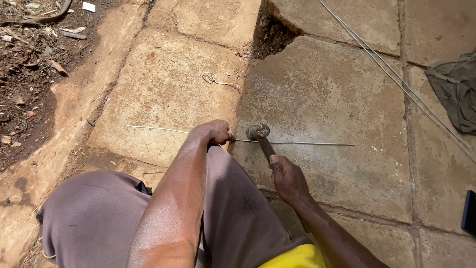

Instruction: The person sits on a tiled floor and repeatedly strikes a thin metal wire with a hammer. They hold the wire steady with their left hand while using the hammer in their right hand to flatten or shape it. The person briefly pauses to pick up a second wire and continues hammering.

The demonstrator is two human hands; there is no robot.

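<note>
The head view looked straight down over the person's grey-clad knees [99,213] and a strip of yellow cloth [297,258] at the bottom edge. Just beyond the knees the right hand [287,178] had its fingers wrapped tight round the handle of a rusty hammer [261,139], whose head rested on, or hung a hair above, a thin straight wire [297,143] lying flat across the paving slab [327,99]. The left hand [215,132] was curled into a fist over the same wire just beside the hammer head, pinning it to the stone (I could not see the fingertips themselves, only the knuckles).

As I judged it, the work was somewhere in the middle. The stretch of wire to the right of the hammer looked fairly true, and the length running off to the left past the fist also lay nearly straight, so how much beating remained I could not say. No cut or break showed at the hammer head.

Further off, a small tangle of scrap wire [218,80] lay near the joint between slabs, and a bundle of long rods [396,79] ran diagonally toward the right, apparently untouched. A crumpled dark cloth [453,89] sat at the far right, and a broken hole [270,34] gaped in the paving at the top.
</note>
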